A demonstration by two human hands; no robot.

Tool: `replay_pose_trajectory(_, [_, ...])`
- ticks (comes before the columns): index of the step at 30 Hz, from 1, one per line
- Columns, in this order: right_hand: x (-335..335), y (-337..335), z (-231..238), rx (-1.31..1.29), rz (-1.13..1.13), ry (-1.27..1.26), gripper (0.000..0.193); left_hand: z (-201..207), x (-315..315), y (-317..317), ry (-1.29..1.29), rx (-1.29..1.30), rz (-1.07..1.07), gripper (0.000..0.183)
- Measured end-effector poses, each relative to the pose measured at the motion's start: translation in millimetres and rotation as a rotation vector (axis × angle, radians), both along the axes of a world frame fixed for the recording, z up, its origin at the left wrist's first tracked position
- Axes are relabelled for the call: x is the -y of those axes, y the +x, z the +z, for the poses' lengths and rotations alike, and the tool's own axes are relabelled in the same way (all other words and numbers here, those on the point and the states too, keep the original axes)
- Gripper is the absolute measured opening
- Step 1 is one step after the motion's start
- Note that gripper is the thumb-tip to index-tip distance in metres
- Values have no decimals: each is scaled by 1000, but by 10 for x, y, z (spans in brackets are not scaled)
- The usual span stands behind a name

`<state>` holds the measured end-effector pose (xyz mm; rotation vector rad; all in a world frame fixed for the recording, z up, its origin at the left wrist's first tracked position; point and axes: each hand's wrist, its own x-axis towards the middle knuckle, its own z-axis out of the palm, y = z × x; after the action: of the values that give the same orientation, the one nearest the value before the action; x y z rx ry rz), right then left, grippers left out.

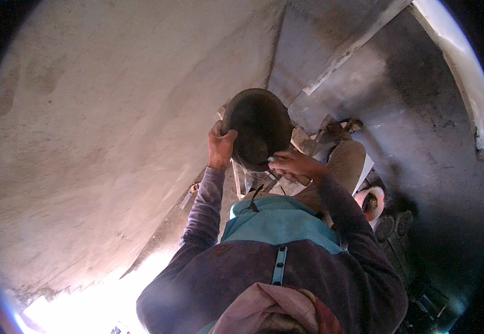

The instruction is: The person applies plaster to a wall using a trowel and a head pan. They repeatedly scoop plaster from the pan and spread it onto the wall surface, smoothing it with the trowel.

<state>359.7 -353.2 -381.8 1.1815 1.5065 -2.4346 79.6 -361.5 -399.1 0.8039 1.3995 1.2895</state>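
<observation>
A dark, round bowl-like vessel (pixel 257 125) is held up in front of me, its hollow side turned toward me. My left hand (pixel 220 147) grips its left rim, with the thumb over the edge on the inner side. At the lower right rim is my right hand (pixel 297 165), its fingers curled and the fingertips at the vessel's edge. Something small and pale shows at those fingertips, too small to name. The inside of the vessel is too dark to make out in detail.
A broad pale wall (pixel 103 122) rises close on the left, and a grey wall (pixel 398 106) stands on the right. Beside my right leg lies a pale ring-shaped roll (pixel 371 202). A small orange-handled tool (pixel 193 188) lies left of my legs. Clutter lies beyond the vessel.
</observation>
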Motion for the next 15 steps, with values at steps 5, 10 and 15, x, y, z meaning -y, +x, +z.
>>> replay_pose_trajectory(5, [288,125,-261,-239,-129,428,32,-110,230,-211,25,87,44,12])
replay_pose_trajectory(10, [264,211,-519,56,-125,115,53,-244,371,-313,16,35,86,17])
replay_pose_trajectory(15, [249,165,-451,37,15,550,60,-140,567,-338,84,108,122,34])
